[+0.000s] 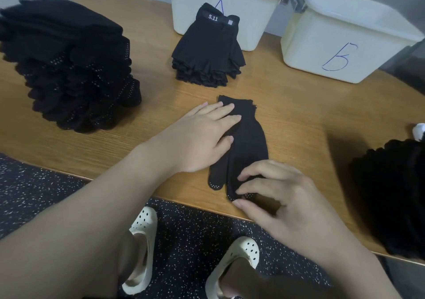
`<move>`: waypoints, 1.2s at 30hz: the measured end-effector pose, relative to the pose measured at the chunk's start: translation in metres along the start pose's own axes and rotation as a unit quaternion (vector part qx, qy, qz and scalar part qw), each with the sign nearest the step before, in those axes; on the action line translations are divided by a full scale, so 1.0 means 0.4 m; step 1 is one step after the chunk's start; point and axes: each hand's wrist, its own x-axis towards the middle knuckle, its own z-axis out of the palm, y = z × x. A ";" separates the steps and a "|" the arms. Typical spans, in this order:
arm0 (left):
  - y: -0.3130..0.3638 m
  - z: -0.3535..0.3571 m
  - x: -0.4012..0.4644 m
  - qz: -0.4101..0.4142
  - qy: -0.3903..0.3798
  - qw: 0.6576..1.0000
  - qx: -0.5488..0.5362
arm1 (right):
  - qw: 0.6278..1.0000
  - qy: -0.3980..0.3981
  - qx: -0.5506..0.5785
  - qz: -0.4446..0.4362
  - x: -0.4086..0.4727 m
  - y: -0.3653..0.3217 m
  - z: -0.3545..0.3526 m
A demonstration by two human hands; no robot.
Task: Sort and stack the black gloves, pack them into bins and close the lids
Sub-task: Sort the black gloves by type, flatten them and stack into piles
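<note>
- Flattening comes first: the single black glove [243, 142], near the table's [299, 114] front edge, should lie smooth, fingers together, before joining a stack.
- Left hand [197, 137] lies flat, fingers straight, pressing the cuff end.
- Right hand [282, 197] hovers curled over the glove's fingertips, apparently pinching them; pull gently to straighten.
- Dotted stack [73, 68] sits by the left edge; bins [345, 34] stand at the back.

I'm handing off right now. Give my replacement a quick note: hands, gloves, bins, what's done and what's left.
Left hand presses flat on the single dotted glove at the table's near edge; right hand pinches its fingertips.
Dotted stack far left, 5.11 fingerless stack before bin A, unsorted heap right.
Bin B has its lid on.
Left: finish sorting, pack, close lids.
</note>
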 end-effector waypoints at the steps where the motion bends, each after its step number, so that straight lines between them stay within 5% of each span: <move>1: 0.005 -0.002 0.004 0.004 0.020 1.000 -0.002 | 1.000 0.003 0.016 0.013 -0.002 0.003 -0.008; 9: 0.044 0.015 0.042 0.006 0.001 1.000 -0.004 | 0.998 0.006 -0.005 0.064 -0.035 0.057 -0.049; 23: 0.047 0.009 0.042 -0.004 -0.007 1.000 -0.019 | 0.999 0.015 -0.028 -0.016 -0.032 0.047 -0.022; 36: 0.045 0.017 0.040 -0.007 -0.066 0.997 0.024 | 0.997 0.036 0.015 0.069 -0.050 0.099 -0.065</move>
